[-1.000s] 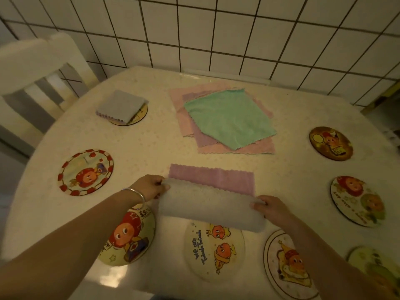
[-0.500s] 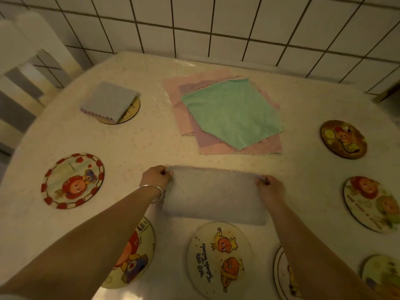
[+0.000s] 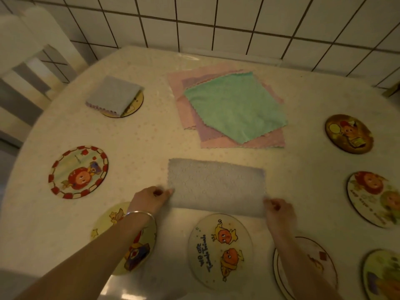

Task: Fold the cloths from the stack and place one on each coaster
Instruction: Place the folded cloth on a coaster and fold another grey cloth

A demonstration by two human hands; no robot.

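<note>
Midway through folding: grey cloth (image 3: 216, 187) flat on the table (image 3: 151, 131) as a half-folded rectangle, just beyond the near coaster (image 3: 219, 250), left hand (image 3: 149, 200) pinching its near left corner, right hand (image 3: 279, 210) curled shut at the near right corner, contact unclear. Next, probably a second fold side to side, edges matched, then setting on an empty coaster. One folded cloth (image 3: 113, 95) already on the far left coaster (image 3: 132, 107); stack (image 3: 233, 109) lying beyond, green on top.

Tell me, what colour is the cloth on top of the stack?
Green: the top cloth of the stack, seen in the head view.

wall (image 3: 238, 29): white tiles, dark grout | chair (image 3: 26, 61): white, left | light: dim, warm
</note>
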